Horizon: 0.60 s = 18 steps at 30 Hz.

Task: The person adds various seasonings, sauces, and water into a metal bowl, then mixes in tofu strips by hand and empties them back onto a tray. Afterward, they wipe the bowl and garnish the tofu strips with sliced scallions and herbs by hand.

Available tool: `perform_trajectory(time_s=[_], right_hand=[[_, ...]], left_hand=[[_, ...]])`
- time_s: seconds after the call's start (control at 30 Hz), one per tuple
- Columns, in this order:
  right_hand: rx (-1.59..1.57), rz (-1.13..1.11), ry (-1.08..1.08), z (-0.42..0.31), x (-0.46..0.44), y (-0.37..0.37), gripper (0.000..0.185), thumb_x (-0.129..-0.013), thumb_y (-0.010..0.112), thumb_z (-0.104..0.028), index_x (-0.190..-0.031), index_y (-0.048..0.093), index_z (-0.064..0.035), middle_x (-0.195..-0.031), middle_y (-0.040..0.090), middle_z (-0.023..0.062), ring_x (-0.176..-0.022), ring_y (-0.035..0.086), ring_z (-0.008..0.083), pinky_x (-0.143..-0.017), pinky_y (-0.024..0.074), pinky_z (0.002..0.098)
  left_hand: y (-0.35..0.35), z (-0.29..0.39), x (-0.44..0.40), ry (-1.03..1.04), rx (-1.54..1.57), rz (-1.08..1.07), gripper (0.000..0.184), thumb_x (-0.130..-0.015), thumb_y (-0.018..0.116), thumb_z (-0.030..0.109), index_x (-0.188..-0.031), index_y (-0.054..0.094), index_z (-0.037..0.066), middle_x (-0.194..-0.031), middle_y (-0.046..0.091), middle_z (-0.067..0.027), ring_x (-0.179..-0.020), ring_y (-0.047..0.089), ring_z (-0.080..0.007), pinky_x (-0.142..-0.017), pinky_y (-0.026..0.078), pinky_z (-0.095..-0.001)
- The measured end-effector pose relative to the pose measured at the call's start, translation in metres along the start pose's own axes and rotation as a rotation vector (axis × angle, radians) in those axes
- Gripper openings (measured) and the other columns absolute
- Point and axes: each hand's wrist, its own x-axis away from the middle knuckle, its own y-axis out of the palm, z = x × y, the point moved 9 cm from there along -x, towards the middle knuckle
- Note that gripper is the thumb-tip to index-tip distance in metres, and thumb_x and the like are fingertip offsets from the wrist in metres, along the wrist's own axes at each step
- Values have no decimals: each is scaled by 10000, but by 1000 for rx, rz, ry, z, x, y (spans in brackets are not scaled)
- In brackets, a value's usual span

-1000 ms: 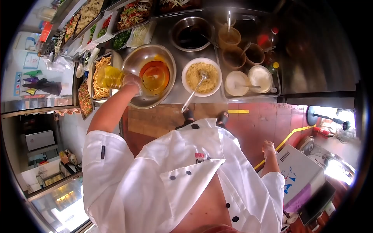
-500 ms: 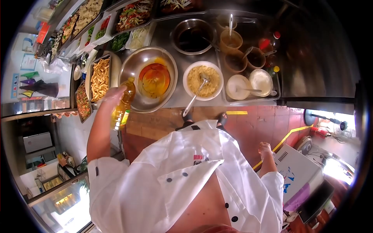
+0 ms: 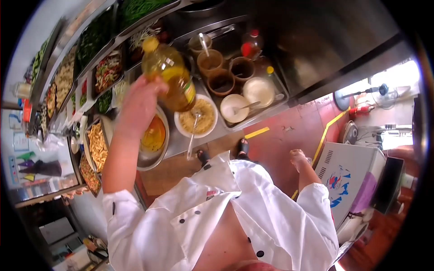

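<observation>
My left hand (image 3: 141, 101) grips a large bottle of yellow oil (image 3: 169, 74), its yellow cap at the upper left, raised above the counter. The hand is blurred. Under my left forearm and hand, a steel bowl (image 3: 163, 143) with orange-red oil is partly hidden. Just below the bottle's base, a white bowl of minced yellowish food (image 3: 197, 118) has a spoon in it. My right hand (image 3: 299, 158) hangs low on the right, away from the counter, with its fingers curled. Whatever it may hold is too small to make out.
A steel tray (image 3: 276, 105) on the counter holds several sauce and powder tubs with spoons, and bottles. Food trays, one with fried strips (image 3: 97, 147), line the left. A white box-shaped appliance (image 3: 346, 176) stands at the right on the red floor.
My left hand has lifted the oil bottle from beside the steel bowl, up and to the right. The view has turned, so the counter appears tilted. My right hand stays low at the side.
</observation>
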Motion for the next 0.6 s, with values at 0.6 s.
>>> perform_trajectory(time_s=[0.6], right_hand=[[125, 198, 1483, 43, 234, 88, 195, -860, 681, -190, -1051, 722, -180, -1064, 709, -20, -1014, 678, 170, -779, 579, 321]], left_hand=[[193, -264, -282, -267, 297, 221, 167, -836, 669, 100, -995, 668, 47, -864, 636, -52, -748, 573, -202, -662, 464, -341]])
